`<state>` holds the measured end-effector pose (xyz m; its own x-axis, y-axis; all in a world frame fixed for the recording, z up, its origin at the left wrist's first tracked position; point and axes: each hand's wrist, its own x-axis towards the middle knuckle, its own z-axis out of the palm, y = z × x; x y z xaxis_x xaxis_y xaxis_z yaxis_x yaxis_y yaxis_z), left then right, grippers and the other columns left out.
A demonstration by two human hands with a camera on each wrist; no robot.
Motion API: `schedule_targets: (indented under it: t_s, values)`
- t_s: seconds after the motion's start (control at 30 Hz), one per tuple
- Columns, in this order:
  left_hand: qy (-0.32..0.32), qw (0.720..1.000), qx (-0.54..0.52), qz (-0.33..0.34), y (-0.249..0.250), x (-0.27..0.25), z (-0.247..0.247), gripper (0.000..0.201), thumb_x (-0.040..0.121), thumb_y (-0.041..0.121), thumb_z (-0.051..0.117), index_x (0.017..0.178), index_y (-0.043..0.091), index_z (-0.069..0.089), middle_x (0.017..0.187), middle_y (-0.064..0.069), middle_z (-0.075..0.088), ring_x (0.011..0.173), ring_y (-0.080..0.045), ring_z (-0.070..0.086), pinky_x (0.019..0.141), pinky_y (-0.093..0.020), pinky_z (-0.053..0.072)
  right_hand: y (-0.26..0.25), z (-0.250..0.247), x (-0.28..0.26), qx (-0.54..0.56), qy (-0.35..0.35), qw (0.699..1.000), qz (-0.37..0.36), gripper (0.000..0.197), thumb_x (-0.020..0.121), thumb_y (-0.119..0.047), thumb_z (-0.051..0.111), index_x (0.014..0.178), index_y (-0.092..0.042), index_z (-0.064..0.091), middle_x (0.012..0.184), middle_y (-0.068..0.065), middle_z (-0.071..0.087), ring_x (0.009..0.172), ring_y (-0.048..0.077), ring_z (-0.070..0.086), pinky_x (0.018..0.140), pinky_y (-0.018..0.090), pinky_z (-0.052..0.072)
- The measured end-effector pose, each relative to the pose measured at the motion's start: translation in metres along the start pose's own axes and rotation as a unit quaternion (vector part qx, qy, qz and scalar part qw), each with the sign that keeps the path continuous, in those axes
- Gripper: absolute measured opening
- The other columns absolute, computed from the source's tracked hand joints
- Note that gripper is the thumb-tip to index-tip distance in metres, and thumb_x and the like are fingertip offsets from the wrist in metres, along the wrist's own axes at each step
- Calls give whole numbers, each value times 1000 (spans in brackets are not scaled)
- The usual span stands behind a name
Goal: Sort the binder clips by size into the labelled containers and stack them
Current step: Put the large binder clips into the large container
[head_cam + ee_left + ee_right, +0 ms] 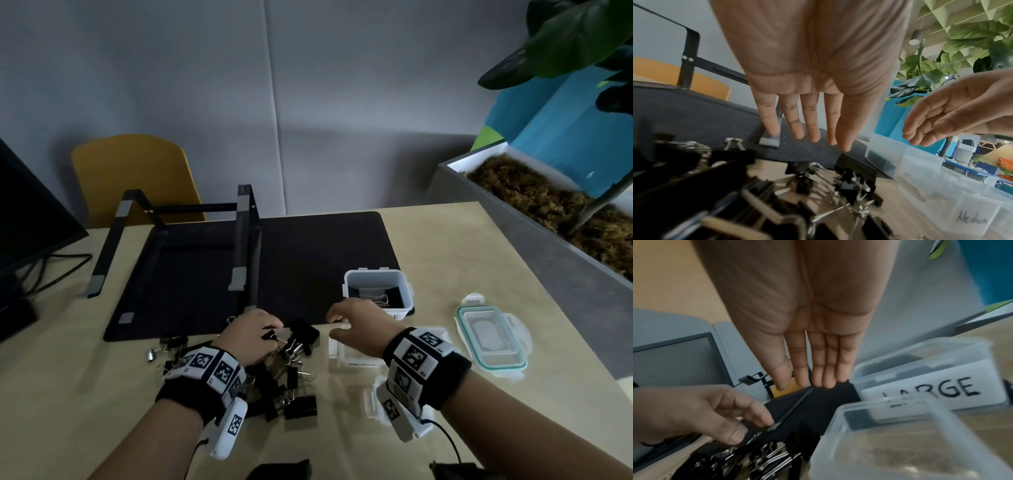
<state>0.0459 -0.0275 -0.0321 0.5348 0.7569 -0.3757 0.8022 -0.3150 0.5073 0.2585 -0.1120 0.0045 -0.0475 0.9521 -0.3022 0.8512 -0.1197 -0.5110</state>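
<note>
A pile of black binder clips (287, 373) of mixed sizes lies on the wooden table at the near edge of the black mat. My left hand (255, 329) hovers over the far end of the pile (818, 186) with straight fingers (809, 128), holding nothing. My right hand (356, 325) is open above a clear container marked Medium (970, 220), its fingers (818, 369) extended and empty. Just beyond it stands the clear container labelled LARGE (931, 389), seen in the head view (376, 272) with a few big clips inside.
A black laptop stand (246, 240) sits on the mat (325, 257) behind the left hand. A loose lid (493, 339) lies at the right, another clear container (371, 401) under my right wrist. A monitor (30, 219) stands left, a planter (548, 212) right.
</note>
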Motion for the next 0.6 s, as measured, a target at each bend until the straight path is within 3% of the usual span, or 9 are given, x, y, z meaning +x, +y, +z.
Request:
schedule_targets:
  t_s: [0.13, 0.3, 0.47, 0.6]
  values:
    - [7, 1000, 9, -5, -22, -11, -2, 49, 79, 18, 68, 126, 23, 55, 126, 3, 48, 121, -14, 46, 105, -27, 38, -21, 15, 15, -16, -22, 1000, 8, 32, 88, -23, 57, 119, -17, 57, 122, 5, 55, 112, 21, 53, 94, 30, 44]
    - [7, 1000, -8, -11, -51, -24, 2, 52, 80, 18, 67, 129, 28, 52, 126, 4, 46, 121, -14, 46, 104, -28, 39, -37, 34, 33, -46, -73, 995, 40, 54, 88, -15, 54, 138, -23, 38, 135, 9, 42, 121, 29, 50, 99, 36, 45]
    - [16, 1000, -19, 3, -69, -36, 1, 53, 81, 25, 67, 131, 31, 49, 130, 7, 44, 119, -10, 46, 100, -22, 38, -42, 52, 42, -114, -103, 986, 68, 44, 89, -15, 49, 132, -23, 43, 126, 12, 47, 113, 35, 56, 92, 39, 46]
    - [4, 999, 11, 33, -75, -44, -2, 61, 75, 37, 71, 131, 34, 48, 133, 11, 43, 123, -9, 42, 106, -29, 36, -47, 64, 42, -140, -82, 983, 92, 44, 88, -8, 47, 130, -21, 38, 120, 13, 45, 104, 38, 59, 83, 40, 48]
